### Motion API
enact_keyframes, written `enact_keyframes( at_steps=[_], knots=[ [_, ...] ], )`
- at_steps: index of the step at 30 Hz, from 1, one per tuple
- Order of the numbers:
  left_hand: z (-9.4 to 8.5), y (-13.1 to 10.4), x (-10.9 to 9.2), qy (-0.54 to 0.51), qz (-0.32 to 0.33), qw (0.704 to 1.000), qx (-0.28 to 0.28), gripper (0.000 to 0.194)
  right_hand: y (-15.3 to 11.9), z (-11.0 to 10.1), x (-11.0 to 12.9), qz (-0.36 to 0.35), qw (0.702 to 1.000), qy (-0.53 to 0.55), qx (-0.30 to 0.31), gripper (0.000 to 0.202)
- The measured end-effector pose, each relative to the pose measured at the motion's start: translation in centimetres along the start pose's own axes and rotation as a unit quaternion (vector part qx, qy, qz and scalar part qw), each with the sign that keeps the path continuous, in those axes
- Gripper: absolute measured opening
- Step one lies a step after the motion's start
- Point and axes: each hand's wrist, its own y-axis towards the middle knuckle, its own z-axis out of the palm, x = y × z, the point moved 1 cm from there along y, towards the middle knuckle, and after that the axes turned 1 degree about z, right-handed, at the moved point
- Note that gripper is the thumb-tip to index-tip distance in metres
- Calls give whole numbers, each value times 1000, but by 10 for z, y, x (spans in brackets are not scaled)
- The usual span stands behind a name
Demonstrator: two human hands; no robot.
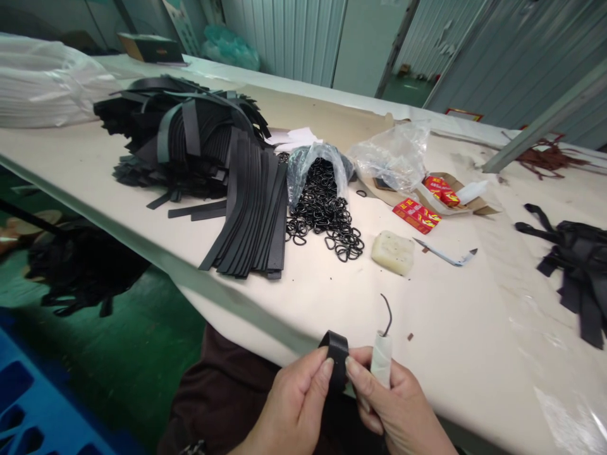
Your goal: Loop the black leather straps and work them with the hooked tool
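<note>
Near the table's front edge, my left hand (298,399) is closed, pinching a short black strap (337,361) that is bent into a loop. My right hand (391,398) grips the strap's other side between thumb and finger. It also holds a tool with a white wrapped handle (380,357) and a thin, curved dark tip pointing up. Beyond my hands lies a spread of black D-rings (322,196), spilling from a clear plastic bag (296,165). A yellowish, wax-like block (392,253) sits to their right.
Flat black strips (253,208) lie by a larger strip pile (184,133) at left. A bent blade (448,253), a red packet (417,215) and a crumpled clear bag (393,155) are at right. More black straps (581,265) lie far right. A blue crate (42,392) stands below left.
</note>
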Motion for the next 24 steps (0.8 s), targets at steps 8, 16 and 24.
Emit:
enact_keyframes(
  at_steps=[8,16,24],
  knots=[
    [3,-8,-7,-16,6,999,29,29,2,-9,-14,14,1000,-19,4,49],
    [4,-13,-6,-33,-23,999,13,28,-6,-6,-15,-3,995,-90,37,45],
    [10,-10,-2,-162,-109,980,-25,30,-5,3,-2,4,992,-79,100,43]
  ],
)
